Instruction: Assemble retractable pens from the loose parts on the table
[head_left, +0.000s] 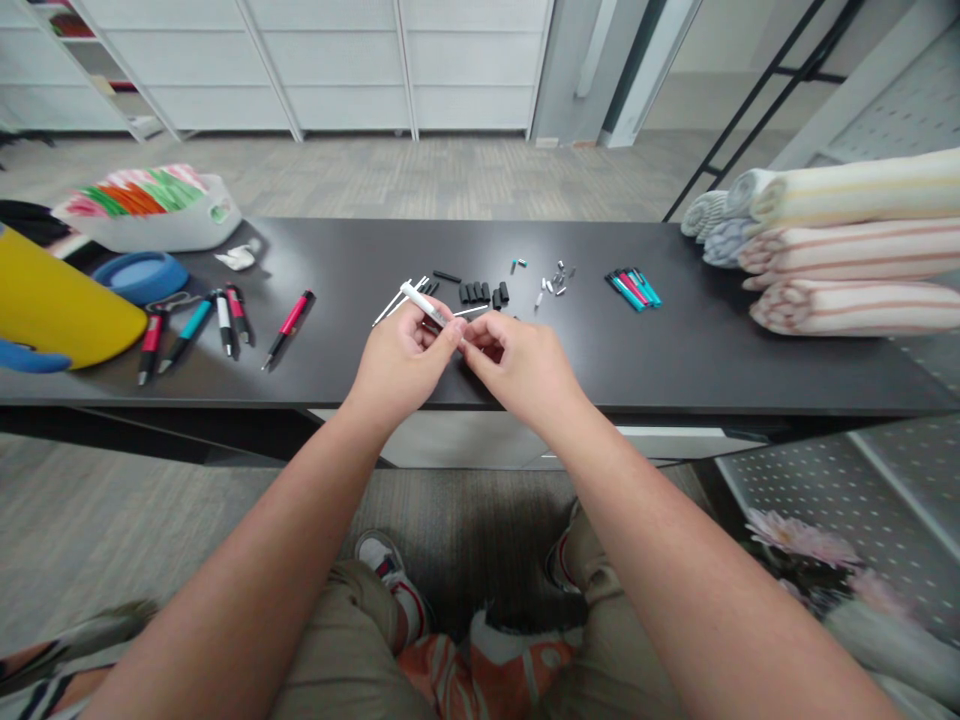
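My left hand [403, 356] is closed around a white pen barrel [420, 301], which sticks up and to the left over the black table [720, 340]. My right hand [516, 362] is pinched at the barrel's near end; what its fingertips hold is hidden. Just behind the hands lie thin white refills [391, 306], several short black pen grips [484, 293] and a black tube [446, 276].
Small silver springs and tips [556, 279] and a bunch of teal and pink pen barrels [634, 288] lie to the right. Finished pens [196, 326] and a pink pen [289, 325] lie left, by a blue roll of tape [141, 274], a yellow object [52, 300] and a white tray [154, 212]. Rolled towels [847, 245] are stacked at the right end.
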